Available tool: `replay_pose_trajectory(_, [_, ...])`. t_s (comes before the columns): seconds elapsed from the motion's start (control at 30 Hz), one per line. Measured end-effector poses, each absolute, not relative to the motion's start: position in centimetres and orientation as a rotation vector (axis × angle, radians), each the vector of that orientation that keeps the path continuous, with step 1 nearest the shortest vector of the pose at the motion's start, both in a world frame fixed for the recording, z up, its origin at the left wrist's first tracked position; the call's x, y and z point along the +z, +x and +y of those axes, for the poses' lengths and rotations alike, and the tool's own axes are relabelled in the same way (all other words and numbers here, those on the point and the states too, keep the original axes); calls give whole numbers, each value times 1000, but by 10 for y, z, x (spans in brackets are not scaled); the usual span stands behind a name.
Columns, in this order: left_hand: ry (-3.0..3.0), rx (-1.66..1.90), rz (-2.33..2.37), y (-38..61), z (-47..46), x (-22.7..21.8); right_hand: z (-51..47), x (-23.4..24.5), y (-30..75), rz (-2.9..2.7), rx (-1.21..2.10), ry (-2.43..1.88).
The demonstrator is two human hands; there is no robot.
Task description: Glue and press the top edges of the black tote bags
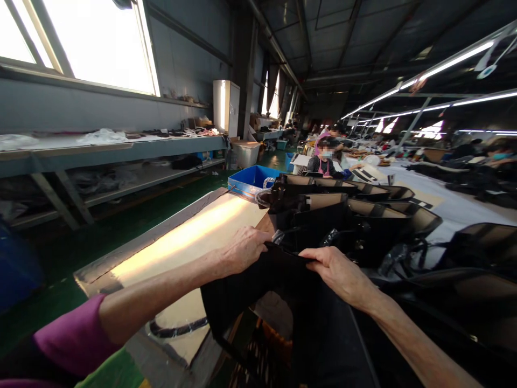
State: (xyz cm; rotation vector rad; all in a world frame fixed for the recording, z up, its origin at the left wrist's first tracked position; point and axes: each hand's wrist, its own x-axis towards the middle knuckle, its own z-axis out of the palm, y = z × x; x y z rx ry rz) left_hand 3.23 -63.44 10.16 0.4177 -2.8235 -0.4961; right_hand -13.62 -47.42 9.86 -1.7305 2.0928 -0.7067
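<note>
A black bag (278,275) is held up close in front of me, its top edge running between my hands. My left hand (246,249) pinches that edge from the left side, fingers closed. On the right, my right hand (333,269) grips the same edge between thumb and fingers. A black strap-like handle (177,327) wrapped in plastic lies over the board below my left forearm. Just beyond my hands stand several black bags (355,223) with beige insides, some handles covered in clear plastic.
A cardboard-topped table (173,242) lies to the left, with a blue bin (252,179) at its far end. A long workbench (161,151) runs along the window wall. A person (323,161) sits farther back; more black bags (480,248) lie at right.
</note>
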Motion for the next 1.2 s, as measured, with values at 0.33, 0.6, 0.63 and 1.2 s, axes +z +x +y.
replay_pose_trajectory(0.33, [306,-755,-2809,19,-640,97,-471,101,-136,1997,-780,-1743])
replay_pose_trajectory(0.6, [200,-734,-2819,17,-642,96,-469,99,-139,1954,-836,-1736])
replay_pose_trajectory(0.63, [186,-712,-2817,16,-641,96,-468,99,-139,1955,-840,-1733])
replay_pose_trajectory(1.2, [-59,-686,-2859,1,-642,98,-467,104,-130,2046,-867,-1699])
